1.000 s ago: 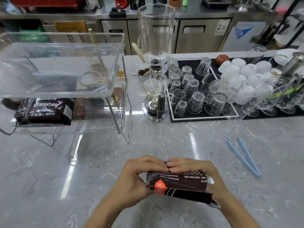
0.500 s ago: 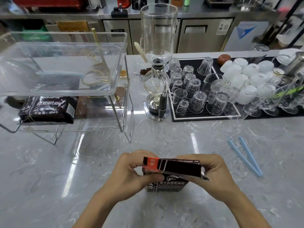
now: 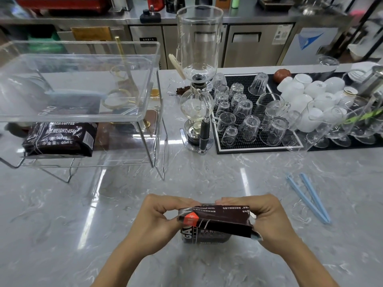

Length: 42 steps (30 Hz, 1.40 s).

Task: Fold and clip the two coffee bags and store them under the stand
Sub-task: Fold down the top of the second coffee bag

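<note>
A dark coffee bag (image 3: 215, 223) with a red label stands on the marble counter near the front edge, its top flap folded over toward me. My left hand (image 3: 157, 220) pinches the flap's left end and my right hand (image 3: 267, 218) pinches its right end. A second dark coffee bag (image 3: 60, 138) lies flat under the clear acrylic stand (image 3: 149, 119) at the left, with a blue clip along its far edge seen through the tray. A long blue bag clip (image 3: 308, 196) lies open on the counter to the right of my hands.
A glass siphon coffee maker (image 3: 196, 83) stands right of the stand. Behind it a black mat (image 3: 257, 147) holds several upturned glasses, with white cups (image 3: 306, 94) and glass jugs further right. A steel counter runs along the back.
The bag went from lying tilted in my hands to standing upright on the counter. Its top flap is now folded further down, with both hands still on its ends.
</note>
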Each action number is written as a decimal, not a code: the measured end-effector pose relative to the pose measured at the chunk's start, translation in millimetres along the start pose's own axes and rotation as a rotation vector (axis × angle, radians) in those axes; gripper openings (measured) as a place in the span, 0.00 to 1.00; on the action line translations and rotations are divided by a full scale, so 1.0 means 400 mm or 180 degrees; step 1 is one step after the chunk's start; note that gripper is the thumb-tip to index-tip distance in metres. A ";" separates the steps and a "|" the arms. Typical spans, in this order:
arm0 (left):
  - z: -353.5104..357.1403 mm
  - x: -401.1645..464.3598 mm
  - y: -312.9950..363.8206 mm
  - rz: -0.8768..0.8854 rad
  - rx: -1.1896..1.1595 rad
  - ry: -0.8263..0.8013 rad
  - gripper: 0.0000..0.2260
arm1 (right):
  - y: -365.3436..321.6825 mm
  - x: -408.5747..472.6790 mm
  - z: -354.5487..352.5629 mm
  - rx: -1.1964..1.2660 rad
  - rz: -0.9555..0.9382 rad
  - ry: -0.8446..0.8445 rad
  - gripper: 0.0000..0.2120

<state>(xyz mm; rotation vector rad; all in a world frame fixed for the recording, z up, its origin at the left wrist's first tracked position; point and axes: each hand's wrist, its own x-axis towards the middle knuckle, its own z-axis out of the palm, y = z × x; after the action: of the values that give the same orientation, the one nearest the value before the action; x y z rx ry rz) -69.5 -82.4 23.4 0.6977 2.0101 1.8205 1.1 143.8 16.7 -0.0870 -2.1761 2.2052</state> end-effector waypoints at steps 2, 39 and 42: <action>-0.001 -0.001 0.002 0.0059 0.0239 0.0103 0.05 | -0.005 0.002 0.004 -0.0070 0.0033 0.0017 0.24; 0.002 0.025 0.047 0.0704 0.0322 0.0264 0.10 | -0.077 0.000 0.029 -0.0659 -0.0541 0.0150 0.15; 0.001 0.029 0.058 0.0675 0.0160 0.0526 0.07 | -0.087 0.001 0.030 -0.0742 -0.0669 0.0207 0.18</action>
<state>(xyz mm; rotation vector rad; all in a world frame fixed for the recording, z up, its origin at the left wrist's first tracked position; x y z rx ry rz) -75.7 -74.3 47.2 0.8279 2.1648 2.0122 -0.5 132.4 51.9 0.0592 -2.2797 1.8101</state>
